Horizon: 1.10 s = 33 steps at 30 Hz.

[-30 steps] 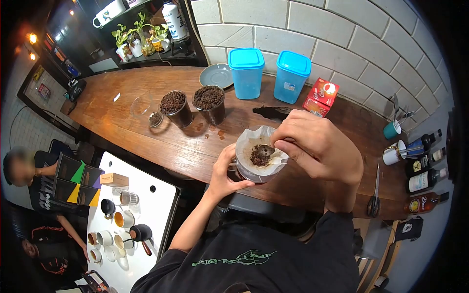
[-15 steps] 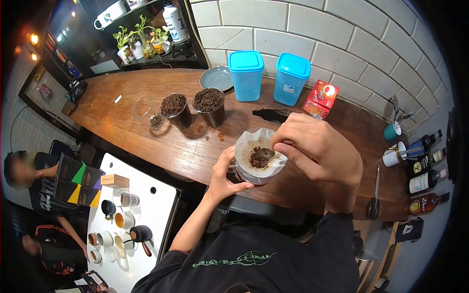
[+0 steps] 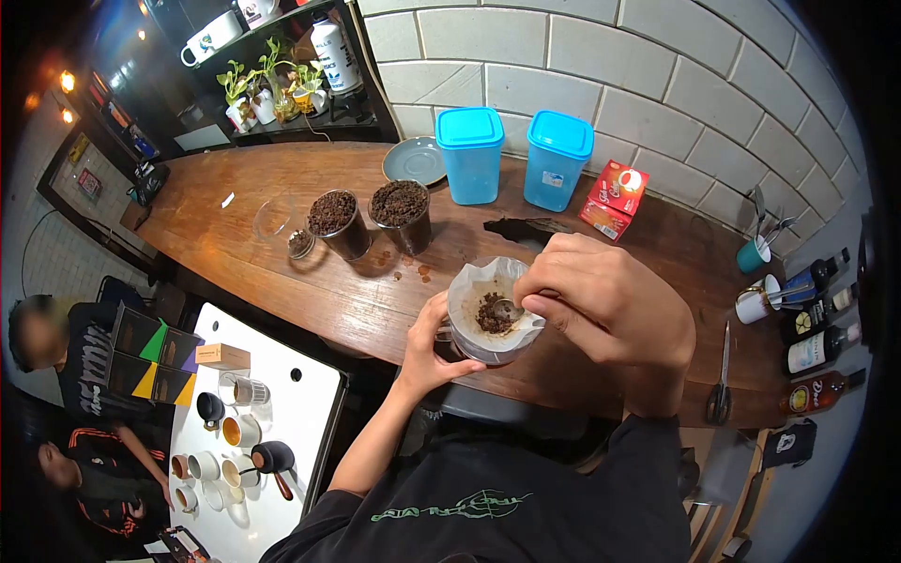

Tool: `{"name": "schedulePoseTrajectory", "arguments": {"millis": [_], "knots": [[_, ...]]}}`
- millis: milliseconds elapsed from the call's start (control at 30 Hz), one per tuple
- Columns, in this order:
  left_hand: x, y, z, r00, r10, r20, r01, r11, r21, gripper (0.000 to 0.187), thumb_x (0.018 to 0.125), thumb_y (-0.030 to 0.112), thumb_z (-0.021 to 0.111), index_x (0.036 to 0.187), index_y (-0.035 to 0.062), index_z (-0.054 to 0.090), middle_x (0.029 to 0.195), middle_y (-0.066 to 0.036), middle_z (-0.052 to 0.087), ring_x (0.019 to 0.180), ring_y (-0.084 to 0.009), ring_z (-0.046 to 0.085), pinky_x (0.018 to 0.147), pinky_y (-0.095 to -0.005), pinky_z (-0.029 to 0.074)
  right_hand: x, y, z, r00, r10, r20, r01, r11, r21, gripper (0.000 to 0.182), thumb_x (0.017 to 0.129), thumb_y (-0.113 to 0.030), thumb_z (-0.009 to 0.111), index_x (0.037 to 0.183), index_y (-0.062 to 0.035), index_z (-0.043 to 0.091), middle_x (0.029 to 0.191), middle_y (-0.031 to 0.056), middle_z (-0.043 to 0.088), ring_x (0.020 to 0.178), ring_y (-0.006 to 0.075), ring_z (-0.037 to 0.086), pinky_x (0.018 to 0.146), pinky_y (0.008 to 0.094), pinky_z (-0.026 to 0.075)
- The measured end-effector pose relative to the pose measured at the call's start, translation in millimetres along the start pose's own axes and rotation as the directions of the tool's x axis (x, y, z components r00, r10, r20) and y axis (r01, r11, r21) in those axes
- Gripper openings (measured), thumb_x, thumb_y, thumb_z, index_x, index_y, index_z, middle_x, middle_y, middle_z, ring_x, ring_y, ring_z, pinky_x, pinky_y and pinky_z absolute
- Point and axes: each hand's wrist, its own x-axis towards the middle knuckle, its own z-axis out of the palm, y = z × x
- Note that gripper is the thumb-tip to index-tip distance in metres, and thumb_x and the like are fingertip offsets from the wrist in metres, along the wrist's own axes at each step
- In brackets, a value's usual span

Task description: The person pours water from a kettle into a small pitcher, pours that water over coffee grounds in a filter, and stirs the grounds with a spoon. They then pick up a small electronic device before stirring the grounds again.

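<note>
In front of me a white paper filter (image 3: 466, 293) lines a clear vessel, with dark, damp-looking coffee grounds (image 3: 492, 317) at its bottom. My left hand (image 3: 432, 349) wraps around the vessel's left side, thumb along the front. From the right, my right hand (image 3: 593, 298) pinches a metal spoon (image 3: 508, 310), whose bowl is down in the grounds. Its handle is mostly hidden by my fingers. Beyond the filter stand two clear cups heaped with dark grounds, the left cup (image 3: 349, 235) and the right cup (image 3: 410, 228).
Two blue-lidded containers (image 3: 470, 169), a red box (image 3: 615, 199) and a grey plate (image 3: 414, 156) line the wall. Scissors (image 3: 721, 385) and several bottles (image 3: 813, 349) are at right. At left, two people sit by a white table (image 3: 308, 413) with several cups.
The spoon bowl has shifted slightly within the filter, with my right hand moving a little left. My left hand keeps its hold. The whole view has dropped slightly.
</note>
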Motion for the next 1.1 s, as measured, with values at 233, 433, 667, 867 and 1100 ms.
{"name": "schedulePoseTrajectory", "arguments": {"millis": [233,433,667,867,1100], "knots": [[0.1,-0.6,-0.3,1.000,0.005,0.005,-0.005,1.000,0.012,0.092,0.064,0.045,0.090,0.134,0.0000,0.052,0.136,-0.020,0.056,0.129,-0.0365,0.052,0.108,-0.0452,0.042,-1.6,-1.3,0.9,1.000,-0.001,0.011,0.001,1.000,0.003,0.015,0.095,-0.013,0.059,0.095,0.0015,0.062,0.084,0.0152,0.060,0.083,0.0330,0.056,0.078,0.0415,0.047],[0.1,0.6,-0.3,1.000,0.008,0.000,-0.008,1.000,0.016,0.091,0.064,0.044,0.090,0.134,0.0005,0.052,0.137,-0.020,0.056,0.130,-0.0361,0.052,0.108,-0.0453,0.041,-1.8,-3.4,-1.0,1.000,0.002,0.007,-0.002,1.000,0.003,0.009,0.091,-0.007,0.064,0.095,0.0007,0.065,0.085,0.0124,0.064,0.081,0.0316,0.059,0.073,0.0405,0.048],[0.0,-0.6,-0.2,1.000,0.002,0.005,-0.002,1.000,0.016,0.090,0.064,0.044,0.090,0.134,0.0010,0.052,0.137,-0.020,0.056,0.130,-0.0361,0.052,0.108,-0.0455,0.041,-2.7,-2.2,0.4,1.000,-0.019,0.022,0.019,1.000,0.016,0.011,0.093,-0.011,0.061,0.094,-0.0006,0.064,0.085,0.0123,0.063,0.081,0.0315,0.057,0.074,0.0403,0.047],[-0.5,-1.8,-0.1,1.000,0.007,0.004,-0.007,1.000,0.025,0.089,0.064,0.043,0.090,0.133,0.0010,0.053,0.136,-0.020,0.056,0.129,-0.0362,0.052,0.108,-0.0453,0.042,-4.0,2.3,2.9,0.997,-0.040,0.064,0.038,0.998,0.043,0.016,0.097,-0.017,0.057,0.095,-0.0017,0.061,0.085,0.0130,0.060,0.082,0.0320,0.055,0.077,0.0412,0.046],[0.2,-1.5,-0.3,1.000,0.018,0.007,-0.018,0.999,0.030,0.089,0.065,0.044,0.090,0.133,0.0006,0.052,0.135,-0.020,0.056,0.128,-0.0361,0.053,0.107,-0.0448,0.042,-6.5,3.0,4.9,0.988,-0.032,0.152,0.021,0.997,0.073,0.016,0.097,-0.018,0.056,0.099,-0.0020,0.060,0.089,0.0136,0.059,0.087,0.0323,0.054,0.081,0.0415,0.046]]}}
